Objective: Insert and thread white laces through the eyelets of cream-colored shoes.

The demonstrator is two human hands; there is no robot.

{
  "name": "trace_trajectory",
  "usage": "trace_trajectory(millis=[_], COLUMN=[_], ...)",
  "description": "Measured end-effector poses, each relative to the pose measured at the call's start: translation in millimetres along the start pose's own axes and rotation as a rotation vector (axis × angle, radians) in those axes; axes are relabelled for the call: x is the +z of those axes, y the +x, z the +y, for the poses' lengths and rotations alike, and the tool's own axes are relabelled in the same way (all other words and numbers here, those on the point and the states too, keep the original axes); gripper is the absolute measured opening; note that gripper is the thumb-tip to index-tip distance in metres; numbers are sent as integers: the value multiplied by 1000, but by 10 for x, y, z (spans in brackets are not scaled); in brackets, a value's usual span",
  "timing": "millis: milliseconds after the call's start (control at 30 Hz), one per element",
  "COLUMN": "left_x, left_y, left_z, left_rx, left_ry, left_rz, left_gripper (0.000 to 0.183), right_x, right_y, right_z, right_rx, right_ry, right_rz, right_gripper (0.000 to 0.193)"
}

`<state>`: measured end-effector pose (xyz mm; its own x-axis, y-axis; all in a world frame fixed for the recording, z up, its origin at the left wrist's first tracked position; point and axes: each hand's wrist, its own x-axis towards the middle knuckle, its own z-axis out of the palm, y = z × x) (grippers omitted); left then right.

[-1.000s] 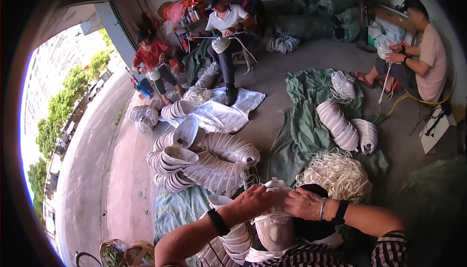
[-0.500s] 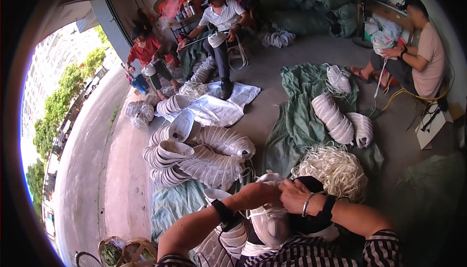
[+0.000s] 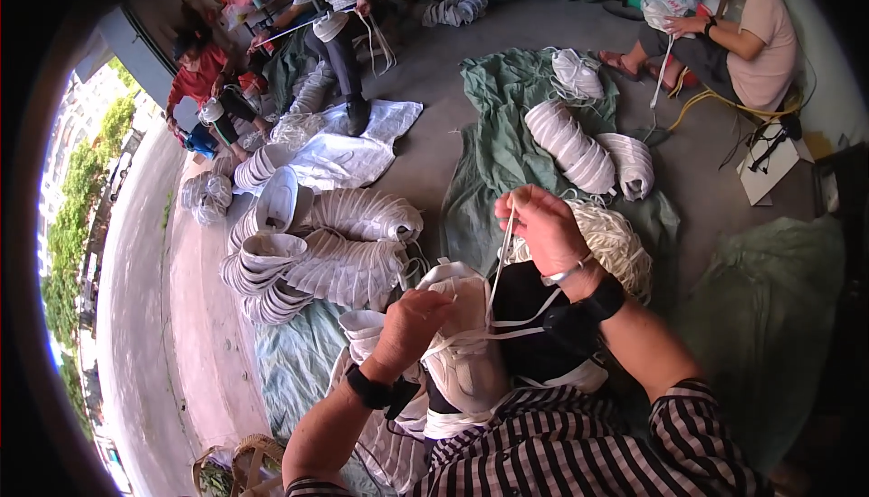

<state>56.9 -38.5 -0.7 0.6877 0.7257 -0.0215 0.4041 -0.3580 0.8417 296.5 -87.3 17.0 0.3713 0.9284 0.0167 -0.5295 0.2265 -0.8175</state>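
A white shoe upper [image 3: 471, 372] rests on my lap, its toe end toward me. My right hand [image 3: 549, 233] is raised above it, thumb and fingers pinched on a white shoelace [image 3: 500, 271] that runs up taut from the upper. My left hand [image 3: 412, 327] is closed beside the upper's left edge; a short lace end shows at its fingertips. Another stretch of lace loops across the upper toward my right wrist. Black cloth [image 3: 528, 339] lies under and right of the upper.
Nested stacks of white uppers [image 3: 348, 262] lie to the left on green sheeting [image 3: 294, 361]. A heap of white laces [image 3: 615, 243] sits beyond my right hand. More stacked uppers [image 3: 570, 148] lie on a green cloth [image 3: 493, 108]. Three people sit farther back, handling white uppers and laces.
My hands, together over the upper before, are now apart. The right has risen, drawing out lace; the left has moved lower left. The whole view has shifted, with the background higher and farther left.
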Motion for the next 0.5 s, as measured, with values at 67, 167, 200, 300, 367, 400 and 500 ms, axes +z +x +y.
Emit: trace_trajectory(millis=[67, 167, 200, 300, 367, 400, 500], left_x=[-13, -46, -53, -29, -27, -30, 8], left_y=[21, 38, 51, 79, 93, 95, 90], left_z=[120, 286, 265, 397, 288, 250, 289], left_rx=[236, 250, 288, 250, 285, 323, 353], left_ry=[514, 580, 646, 712, 808, 899, 940], left_rz=[-62, -118, -182, -263, -297, -331, -322], left_gripper=[15, 19, 32, 45, 48, 50, 49], right_x=[-182, -336, -371, -427, -419, -428, -501], right_y=[23, -189, -225, -358, -377, -384, -394], right_z=[-63, 61, 125, 222, 262, 287, 342], right_rx=[124, 479, 509, 551, 562, 528, 489], right_ry=[173, 88, -81, -287, -326, -345, -356], right_rz=[-88, -238, -251, -227, -217, -243, -289], right_gripper=[15, 16, 14, 13, 14, 15, 19])
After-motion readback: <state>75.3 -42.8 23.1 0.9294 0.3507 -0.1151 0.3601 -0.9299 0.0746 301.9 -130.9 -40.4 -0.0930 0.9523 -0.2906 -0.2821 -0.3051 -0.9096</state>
